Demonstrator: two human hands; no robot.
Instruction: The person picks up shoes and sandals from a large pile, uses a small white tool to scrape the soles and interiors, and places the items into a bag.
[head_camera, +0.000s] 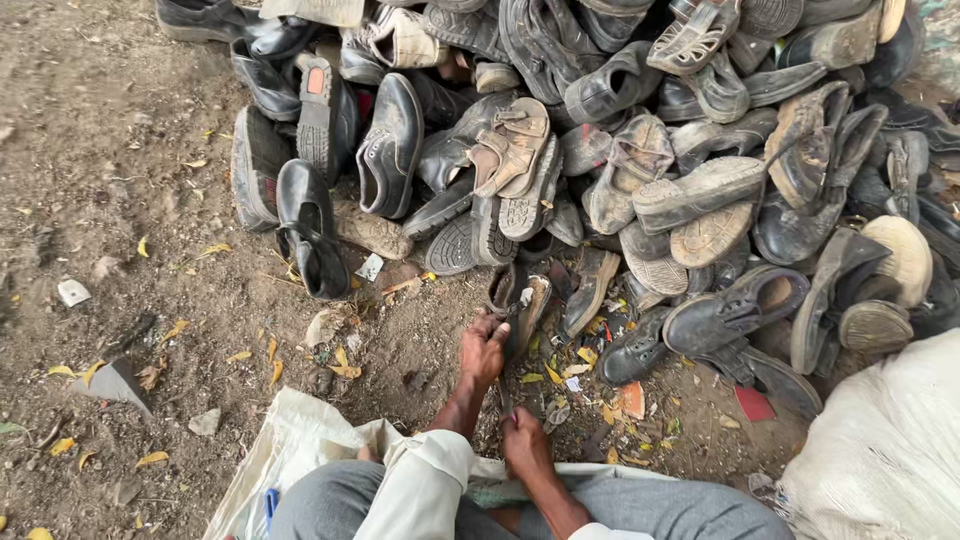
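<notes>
My left hand (483, 350) reaches forward to the near edge of a big pile of old shoes (640, 150). Its fingers close on the near end of a worn dark shoe (520, 300) that lies on the dirt. My right hand (525, 445) stays close to my lap, fisted around a thin dark tool (506, 400) that points up towards the left hand. A rolled cream sleeve (425, 480) covers my left forearm. My knees in grey trousers (660, 510) fill the bottom of the view.
Black boots (390, 140), tan sandals (510, 145) and loose soles (710, 235) are heaped across the top and right. A white sack (880, 450) bulges at the lower right. I sit on a woven sack (290, 440). Bare dirt (110, 200) with leaves and scraps lies to the left.
</notes>
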